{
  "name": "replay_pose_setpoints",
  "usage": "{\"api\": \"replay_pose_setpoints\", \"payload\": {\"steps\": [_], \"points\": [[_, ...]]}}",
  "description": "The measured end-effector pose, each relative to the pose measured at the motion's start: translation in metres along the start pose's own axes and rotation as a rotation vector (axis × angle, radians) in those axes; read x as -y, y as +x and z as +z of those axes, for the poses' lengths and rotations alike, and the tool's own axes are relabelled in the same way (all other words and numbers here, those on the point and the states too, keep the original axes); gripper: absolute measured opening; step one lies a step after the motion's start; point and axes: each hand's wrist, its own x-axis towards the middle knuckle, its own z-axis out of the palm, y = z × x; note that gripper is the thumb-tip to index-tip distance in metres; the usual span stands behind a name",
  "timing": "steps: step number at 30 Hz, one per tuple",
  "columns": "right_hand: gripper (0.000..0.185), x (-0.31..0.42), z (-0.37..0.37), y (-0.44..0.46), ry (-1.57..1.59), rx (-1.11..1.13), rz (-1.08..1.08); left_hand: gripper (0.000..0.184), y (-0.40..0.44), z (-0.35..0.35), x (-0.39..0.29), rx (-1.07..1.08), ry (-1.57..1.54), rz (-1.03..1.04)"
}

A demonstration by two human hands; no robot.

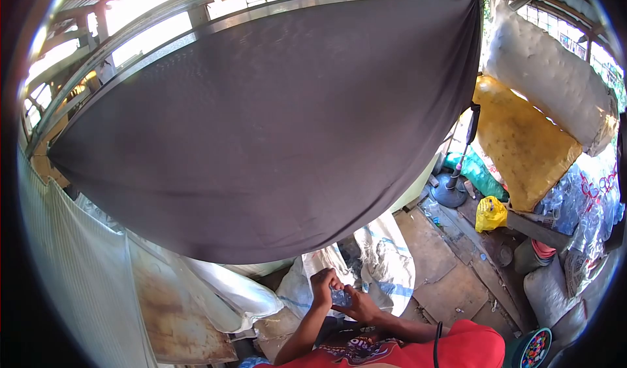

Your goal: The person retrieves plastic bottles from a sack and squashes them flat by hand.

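Observation:
My left hand (324, 284) and my right hand (360, 304) are close together in front of my chest. Between them is a clear plastic bottle (340, 297), partly covered by my fingers. My left fingers are curled over its upper end, while the right hand grips it from the other side. Whether a cap is on the bottle cannot be made out. Just beyond my hands, a white woven sack (386, 253) with blue stripes stands with its mouth open and something dark inside.
A large dark cloth (281, 126) hangs across the front. To the right are a yellow bag (490, 214), a round stand base (448, 190), a stained yellow foam slab (522, 146) and clear bottles (591, 201). A tub of colourful caps (537, 347) stands at lower right.

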Motion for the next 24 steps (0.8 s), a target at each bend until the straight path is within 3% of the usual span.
{"api": "replay_pose_setpoints", "payload": {"steps": [1, 4, 7, 10, 16, 19, 21, 22, 24], "points": [[0.066, 0.000, 0.001, 0.002, -0.042, -0.007, 0.007, 0.029, 0.003, -0.004, 0.002, -0.037, -0.055, -0.020], [0.064, -0.028, 0.020, 0.012, -0.151, -0.237, -0.275, 0.029, 0.014, -0.016, 0.010, -0.111, -0.156, -0.103], [0.061, -0.018, 0.015, 0.012, -0.062, -0.088, -0.089, 0.031, 0.016, -0.018, 0.013, -0.155, -0.207, -0.106], [0.058, -0.027, 0.022, 0.017, -0.091, -0.079, -0.025, 0.030, 0.020, -0.027, 0.024, -0.187, -0.230, -0.075], [0.059, -0.032, 0.024, 0.018, -0.119, -0.128, -0.078, 0.030, 0.025, -0.030, 0.028, -0.212, -0.314, -0.123], [0.063, -0.011, 0.012, 0.015, -0.115, -0.034, 0.012, 0.035, 0.027, -0.033, 0.028, -0.159, -0.336, -0.172], [0.064, -0.042, 0.028, 0.021, 0.218, 0.061, 0.045, 0.037, 0.022, -0.031, 0.021, -0.081, -0.337, -0.188], [0.065, -0.053, 0.032, 0.023, 0.383, 0.107, 0.061, 0.043, 0.025, -0.045, 0.030, 0.083, -0.310, -0.109], [0.063, -0.021, 0.015, 0.012, 0.685, 0.129, 0.243, 0.051, 0.021, -0.052, 0.024, 0.240, -0.306, -0.054]]}}
